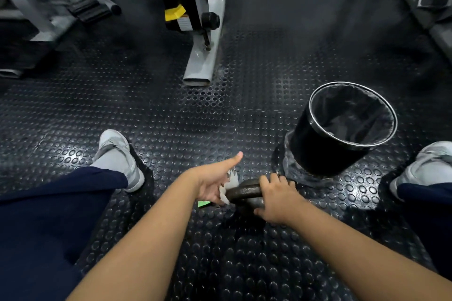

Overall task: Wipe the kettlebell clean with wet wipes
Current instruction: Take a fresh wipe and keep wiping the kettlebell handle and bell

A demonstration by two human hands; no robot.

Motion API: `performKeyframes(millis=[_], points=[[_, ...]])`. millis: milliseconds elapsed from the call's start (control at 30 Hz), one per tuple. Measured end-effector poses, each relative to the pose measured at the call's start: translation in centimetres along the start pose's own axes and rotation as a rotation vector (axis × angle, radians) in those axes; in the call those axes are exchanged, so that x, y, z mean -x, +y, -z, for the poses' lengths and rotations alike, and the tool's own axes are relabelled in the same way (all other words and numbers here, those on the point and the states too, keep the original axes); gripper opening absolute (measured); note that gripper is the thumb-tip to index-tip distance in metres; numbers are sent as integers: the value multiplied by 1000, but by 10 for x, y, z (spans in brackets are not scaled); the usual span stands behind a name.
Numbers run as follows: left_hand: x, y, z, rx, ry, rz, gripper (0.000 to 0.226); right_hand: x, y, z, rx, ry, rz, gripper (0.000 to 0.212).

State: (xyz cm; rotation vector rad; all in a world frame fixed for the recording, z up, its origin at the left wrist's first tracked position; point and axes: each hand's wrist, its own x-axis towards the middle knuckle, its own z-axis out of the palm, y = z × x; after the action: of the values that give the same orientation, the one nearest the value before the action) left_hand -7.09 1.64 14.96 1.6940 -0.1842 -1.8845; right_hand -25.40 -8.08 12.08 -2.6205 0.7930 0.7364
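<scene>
both hands meet at the kettlebell (247, 194) on the rubber floor (195, 117) between the shoes (117, 154): right hand (276, 200) fingers clenched round its handle, likely to steady it, left hand (212, 183) fingers grasping a wet wipe (231, 182) against the handle's end, a lined bin (318, 151) near for waste.

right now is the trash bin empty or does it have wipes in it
Looks empty: inside the trash bin only the black liner shows, with no white wipes, though its bottom is dark.
</scene>
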Motion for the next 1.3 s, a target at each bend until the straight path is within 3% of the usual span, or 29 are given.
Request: performKeyframes(millis=[133, 267, 367, 400, 500, 667, 800, 900, 1000, 1133, 1300], points=[[-18, -14, -21, -39, 64, -5, 75, -1, 0, -1, -6, 3, 1, 73], [-43, -47, -24, 187, 111, -31, 99, 1, 1, 0, -13, 8, 11, 72], [-35, -55, -10, 221, 102, -7, 123, 2, 2, 0, -11, 2, 13, 72], [-24, -49, -8, 178, 66, 6, 123, 3, 3, 0, -15, 6, 15, 72], [7, -19, 2, -28, -17, -40, 96, 3, 4, -2, -13, 8, 14, 73], [12, 22, -18, -365, 18, 29, 110, 0, 0, 1, -1, -23, -6, 77], [-15, 17, -37, -645, 24, 141, 134, 0, 0, 2, -12, -27, -7, 96], [-40, 3, -27, -690, 55, 126, 134, 0, 0, 1, -21, -20, -12, 99], [-50, -12, -15, -630, 87, 68, 121, -1, 0, 0, -20, -27, -12, 87], [-8, -5, -20, -640, 109, 49, 100, -1, -1, 0, -26, -27, -13, 78], [26, 28, -15, -655, 52, 60, 94, 0, 1, 0, -31, -10, -10, 76]])
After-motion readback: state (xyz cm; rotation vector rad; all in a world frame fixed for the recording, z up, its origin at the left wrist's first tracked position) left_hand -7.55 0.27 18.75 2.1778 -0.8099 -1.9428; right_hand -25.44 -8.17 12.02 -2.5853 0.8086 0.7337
